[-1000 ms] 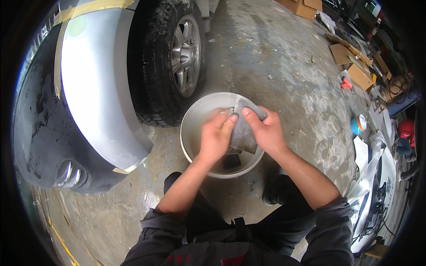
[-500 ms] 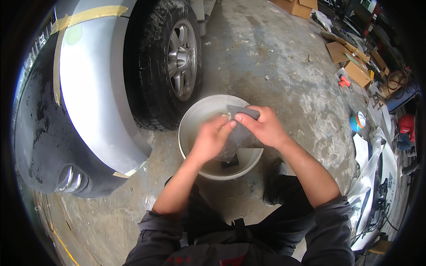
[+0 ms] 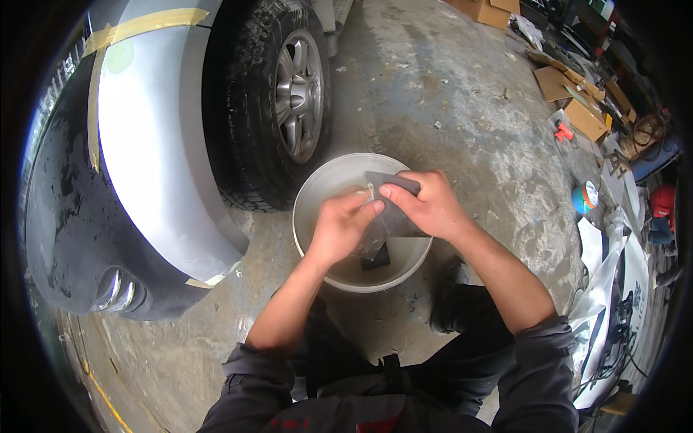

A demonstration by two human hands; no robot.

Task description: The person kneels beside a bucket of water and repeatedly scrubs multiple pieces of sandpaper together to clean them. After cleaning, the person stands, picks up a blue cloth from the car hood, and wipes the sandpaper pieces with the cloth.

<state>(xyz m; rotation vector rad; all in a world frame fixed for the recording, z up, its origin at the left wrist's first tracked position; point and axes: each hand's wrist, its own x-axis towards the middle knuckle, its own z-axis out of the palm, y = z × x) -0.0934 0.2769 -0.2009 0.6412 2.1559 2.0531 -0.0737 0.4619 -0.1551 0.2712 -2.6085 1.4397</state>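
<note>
A thin grey sheet that looks like sandpaper [image 3: 390, 182] is held over a round white bucket [image 3: 297, 224] of cloudy water. My right hand [image 3: 432, 206] pinches it between thumb and bent fingers. My left hand [image 3: 338, 229] is closed too, its thumb and fingertips gripping the sheet's lower left edge, where a pale strip shows. Part of the sheet is hidden behind my thumbs. Below my hands, a dark flat piece [image 3: 377, 257] lies in the bucket, close to a pale, straight-edged area.
A car's silver fender [image 3: 148, 151] edged with masking tape stands at left, with its tyre [image 3: 253, 108] close to the bucket. On the right are a blue tin [image 3: 583, 197], an orange-red tool [image 3: 564, 131], cardboard boxes [image 3: 585, 117] and a white bumper panel [image 3: 626, 289].
Both hands keep their hold on the sheet and have shifted only slightly. My left fingers look less blurred than before. The bucket appears a little further right in the picture.
</note>
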